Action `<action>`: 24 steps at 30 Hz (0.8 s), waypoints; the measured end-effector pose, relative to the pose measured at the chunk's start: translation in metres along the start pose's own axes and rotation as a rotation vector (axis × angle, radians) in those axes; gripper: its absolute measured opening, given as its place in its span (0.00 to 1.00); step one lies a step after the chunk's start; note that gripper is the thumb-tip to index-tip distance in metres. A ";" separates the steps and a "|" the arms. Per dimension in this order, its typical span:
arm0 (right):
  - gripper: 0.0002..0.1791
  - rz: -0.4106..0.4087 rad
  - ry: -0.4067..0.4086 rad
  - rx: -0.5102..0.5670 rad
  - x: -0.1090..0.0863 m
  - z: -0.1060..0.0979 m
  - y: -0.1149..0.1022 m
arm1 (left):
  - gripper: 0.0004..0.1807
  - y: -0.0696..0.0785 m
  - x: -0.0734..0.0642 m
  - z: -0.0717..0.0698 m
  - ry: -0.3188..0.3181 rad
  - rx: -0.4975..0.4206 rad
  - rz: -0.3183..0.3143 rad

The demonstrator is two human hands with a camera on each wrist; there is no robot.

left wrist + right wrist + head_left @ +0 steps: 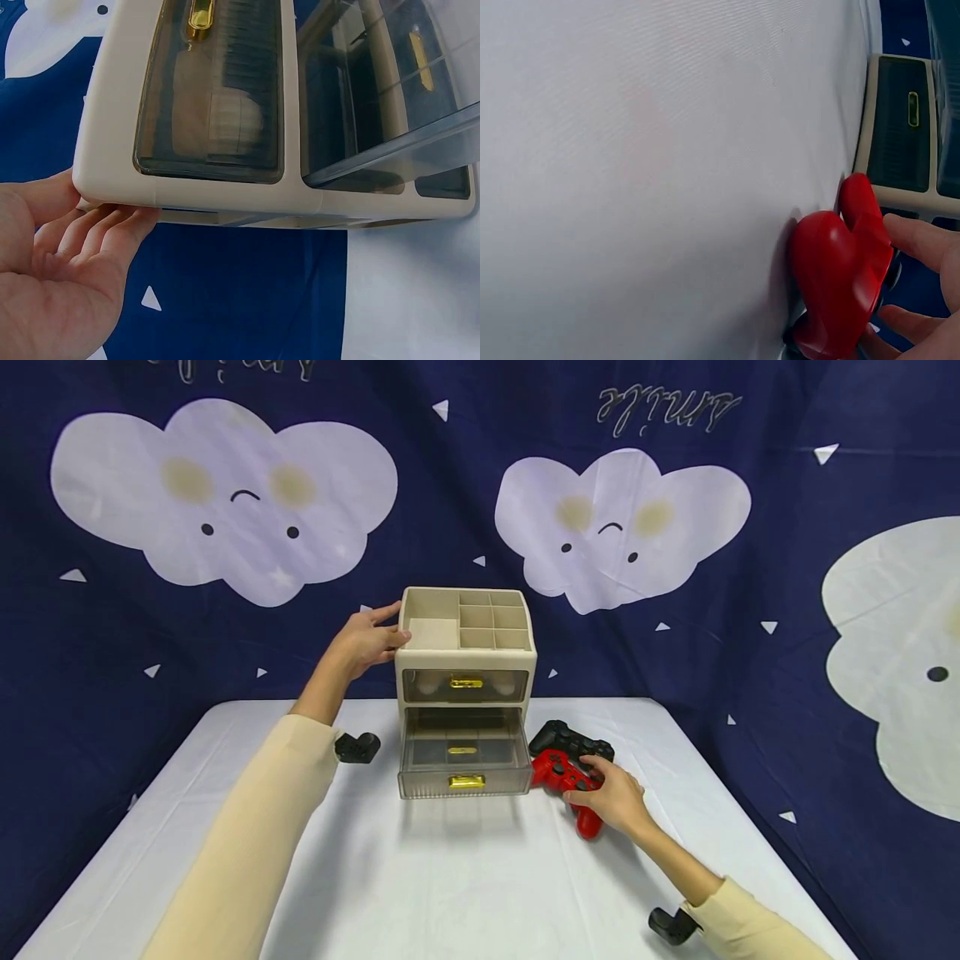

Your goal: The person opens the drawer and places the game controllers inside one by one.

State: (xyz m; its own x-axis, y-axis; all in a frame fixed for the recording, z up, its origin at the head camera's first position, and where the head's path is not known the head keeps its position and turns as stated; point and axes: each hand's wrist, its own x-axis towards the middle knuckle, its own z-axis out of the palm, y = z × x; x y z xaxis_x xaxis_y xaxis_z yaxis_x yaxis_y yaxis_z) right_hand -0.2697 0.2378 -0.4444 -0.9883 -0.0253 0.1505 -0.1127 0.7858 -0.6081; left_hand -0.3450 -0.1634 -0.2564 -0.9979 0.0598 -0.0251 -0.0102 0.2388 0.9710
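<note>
A cream desktop organizer point(465, 661) stands on the table with its clear middle drawer point(467, 768) pulled out. My left hand point(367, 641) rests against the organizer's upper left side, thumb at the top edge. In the left wrist view, the fingers point(105, 232) of that hand lie nearly straight along the side wall. My right hand point(617, 795) holds a red game controller point(557, 768) between thumb and fingers, right of the drawer. In the right wrist view, the red controller's grips point(829, 262) show clearly. Just behind it lies a black game controller point(566, 739), partly covered.
The organizer's top has divided compartments point(492, 618). Its shut upper drawer point(467, 686) has a gold handle, and pale things show dimly inside. White cloth covers the table point(465, 893). A dark blue curtain point(450, 527) with clouds hangs behind it.
</note>
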 end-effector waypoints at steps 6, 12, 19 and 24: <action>0.41 0.015 0.000 -0.041 -0.006 -0.002 0.004 | 0.40 0.001 -0.001 0.001 0.003 0.006 -0.005; 0.37 0.032 0.010 -0.017 -0.007 0.006 0.012 | 0.40 0.000 -0.001 0.001 0.005 0.013 -0.007; 0.39 0.076 0.015 0.031 -0.004 0.016 0.015 | 0.40 -0.001 -0.001 0.002 0.000 0.021 -0.002; 0.39 0.103 0.028 0.057 -0.002 0.017 0.015 | 0.40 -0.001 -0.001 0.001 -0.002 0.019 0.000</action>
State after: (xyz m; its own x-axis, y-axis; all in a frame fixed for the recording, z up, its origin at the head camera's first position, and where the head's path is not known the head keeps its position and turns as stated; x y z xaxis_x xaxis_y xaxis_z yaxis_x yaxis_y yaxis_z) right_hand -0.2711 0.2393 -0.4675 -0.9917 0.0717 0.1067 -0.0175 0.7470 -0.6646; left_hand -0.3444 -0.1626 -0.2574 -0.9978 0.0619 -0.0257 -0.0089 0.2576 0.9662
